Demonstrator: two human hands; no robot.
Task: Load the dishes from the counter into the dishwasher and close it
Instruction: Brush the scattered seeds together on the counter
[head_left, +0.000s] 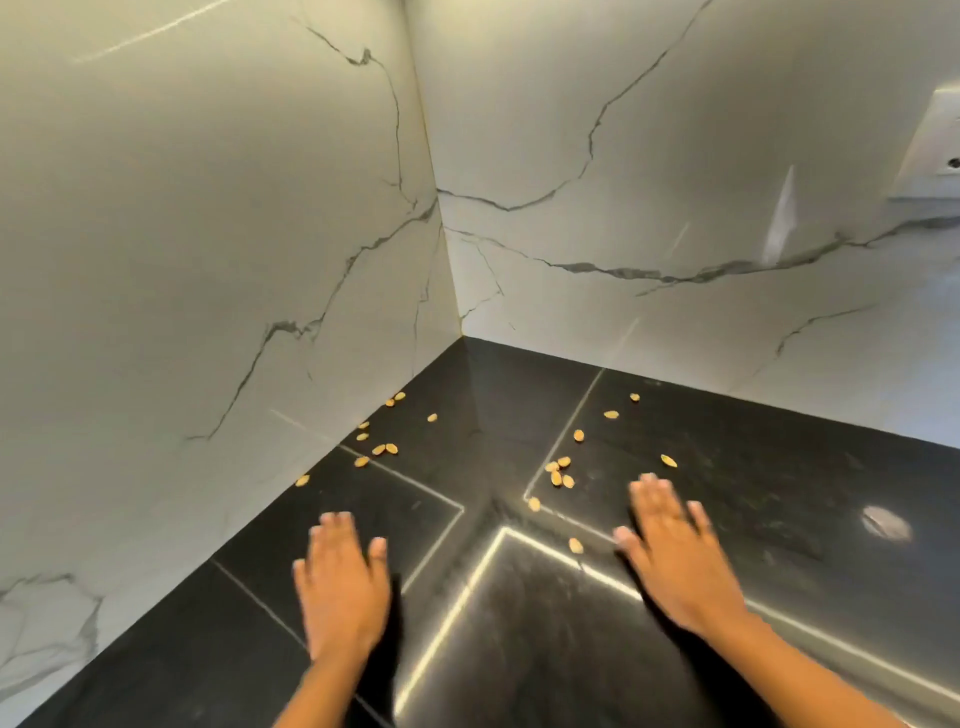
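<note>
My left hand (343, 587) and my right hand (675, 556) are stretched out flat over the black counter (779, 483), fingers straight, holding nothing. Both are slightly blurred. The counter fills a corner between two white marble-look walls. No dishes and no dishwasher are in view.
Several small yellow-brown seeds or nuts (561, 475) lie scattered on the counter toward the corner, more of them (384, 449) along the left wall. A white power socket (935, 150) sits on the right wall. A pale smudge (885, 522) marks the counter at right.
</note>
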